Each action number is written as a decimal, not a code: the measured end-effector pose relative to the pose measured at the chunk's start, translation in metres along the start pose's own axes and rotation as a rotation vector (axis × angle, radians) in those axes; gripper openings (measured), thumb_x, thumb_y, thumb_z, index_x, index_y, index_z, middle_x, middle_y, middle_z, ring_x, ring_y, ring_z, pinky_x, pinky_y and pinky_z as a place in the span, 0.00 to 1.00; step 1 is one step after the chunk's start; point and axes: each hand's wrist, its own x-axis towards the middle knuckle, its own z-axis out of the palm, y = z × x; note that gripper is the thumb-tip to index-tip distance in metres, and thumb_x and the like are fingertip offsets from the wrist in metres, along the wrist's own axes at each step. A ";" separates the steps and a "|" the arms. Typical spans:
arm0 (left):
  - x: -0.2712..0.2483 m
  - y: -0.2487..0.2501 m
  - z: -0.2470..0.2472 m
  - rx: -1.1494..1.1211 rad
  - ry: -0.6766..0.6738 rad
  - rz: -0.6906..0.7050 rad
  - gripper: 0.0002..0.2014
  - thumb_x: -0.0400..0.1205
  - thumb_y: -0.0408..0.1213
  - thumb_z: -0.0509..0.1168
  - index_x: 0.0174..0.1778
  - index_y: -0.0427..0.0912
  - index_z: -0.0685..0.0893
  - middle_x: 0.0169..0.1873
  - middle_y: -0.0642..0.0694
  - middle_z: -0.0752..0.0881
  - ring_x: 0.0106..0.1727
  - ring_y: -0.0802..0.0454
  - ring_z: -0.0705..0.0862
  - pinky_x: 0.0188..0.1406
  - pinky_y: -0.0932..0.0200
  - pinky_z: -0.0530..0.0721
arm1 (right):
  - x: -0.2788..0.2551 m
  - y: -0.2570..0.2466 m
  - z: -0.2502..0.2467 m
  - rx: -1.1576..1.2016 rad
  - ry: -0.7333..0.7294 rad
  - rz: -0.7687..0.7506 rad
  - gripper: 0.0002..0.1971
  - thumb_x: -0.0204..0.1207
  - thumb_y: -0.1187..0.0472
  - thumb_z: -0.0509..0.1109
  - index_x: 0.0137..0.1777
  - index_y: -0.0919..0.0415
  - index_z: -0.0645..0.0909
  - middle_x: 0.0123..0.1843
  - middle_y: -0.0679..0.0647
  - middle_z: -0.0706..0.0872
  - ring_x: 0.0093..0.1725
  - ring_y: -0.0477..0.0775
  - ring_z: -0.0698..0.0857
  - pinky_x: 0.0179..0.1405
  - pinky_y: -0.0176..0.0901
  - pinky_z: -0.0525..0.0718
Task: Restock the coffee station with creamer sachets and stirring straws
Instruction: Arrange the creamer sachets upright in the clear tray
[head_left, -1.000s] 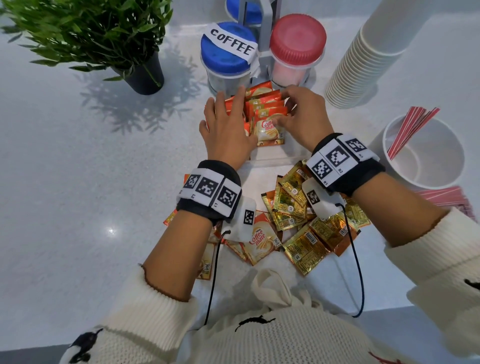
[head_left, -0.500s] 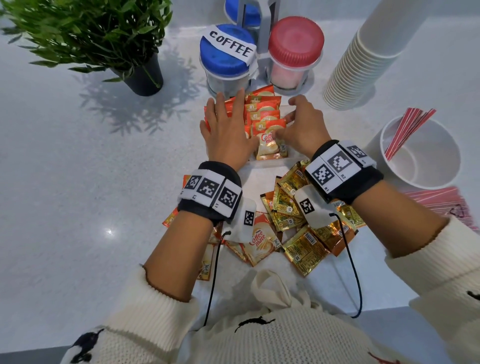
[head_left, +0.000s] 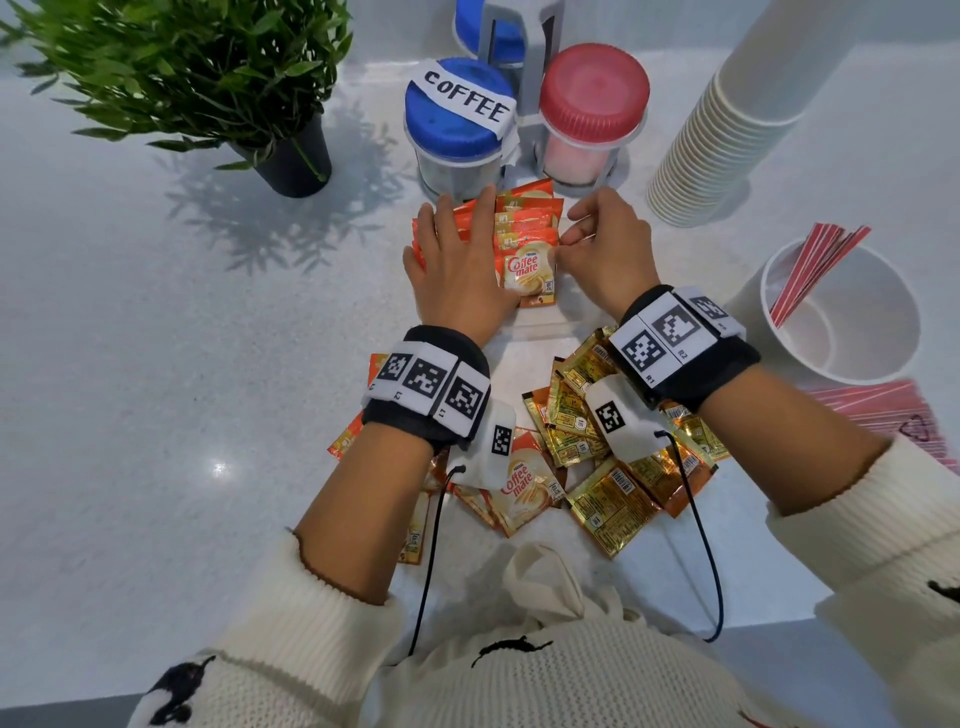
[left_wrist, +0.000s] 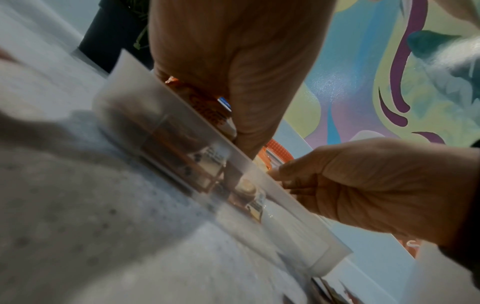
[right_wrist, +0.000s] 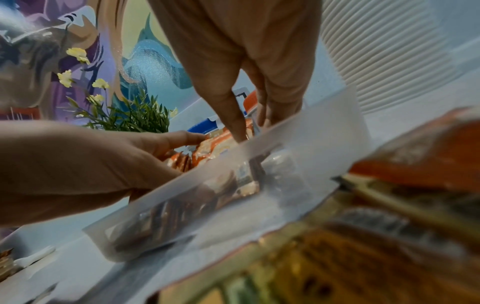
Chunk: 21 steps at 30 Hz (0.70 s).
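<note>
Orange creamer sachets (head_left: 530, 228) stand in a row inside a clear tray (head_left: 571, 328) in front of the jars. My left hand (head_left: 457, 244) lies flat on the left part of the row, fingers straight. My right hand (head_left: 574, 234) is at the row's right edge, its thumb and curled fingers pinching the sachet edges. In the right wrist view the right hand (right_wrist: 252, 127) reaches down behind the tray wall (right_wrist: 311, 139). Loose gold and orange sachets (head_left: 597, 467) lie in a pile under my wrists. A few red stirring straws (head_left: 815, 270) lean in a white cup (head_left: 883, 338).
A blue-lidded coffee jar (head_left: 457, 114) and a red-lidded jar (head_left: 595, 93) stand in a rack just behind the tray. A tall stack of paper cups (head_left: 727, 130) is at the back right, a potted plant (head_left: 208, 67) at the back left. A pack of red straws (head_left: 893, 410) lies at the right edge.
My right hand has slid from the back of the sachet row toward its front right edge. The left hand has stayed flat on the sachets.
</note>
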 end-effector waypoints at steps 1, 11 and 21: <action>0.000 0.000 0.000 0.005 -0.002 0.000 0.46 0.74 0.49 0.71 0.82 0.53 0.49 0.82 0.38 0.51 0.83 0.37 0.46 0.79 0.36 0.50 | 0.000 0.001 -0.001 -0.037 0.002 0.014 0.15 0.72 0.68 0.69 0.58 0.64 0.76 0.48 0.58 0.85 0.49 0.52 0.81 0.43 0.30 0.73; -0.001 0.002 0.000 -0.003 0.001 0.004 0.50 0.73 0.45 0.73 0.83 0.51 0.44 0.82 0.38 0.49 0.83 0.34 0.45 0.78 0.33 0.49 | -0.011 -0.004 0.003 -0.156 -0.244 -0.076 0.18 0.79 0.68 0.59 0.67 0.61 0.77 0.65 0.58 0.84 0.64 0.58 0.81 0.52 0.32 0.71; -0.003 0.005 -0.001 0.084 -0.058 0.022 0.49 0.74 0.44 0.73 0.83 0.47 0.46 0.83 0.41 0.43 0.84 0.38 0.41 0.78 0.31 0.45 | -0.019 -0.010 0.006 0.186 -0.285 0.112 0.22 0.74 0.75 0.57 0.69 0.67 0.67 0.65 0.64 0.80 0.66 0.62 0.79 0.67 0.62 0.77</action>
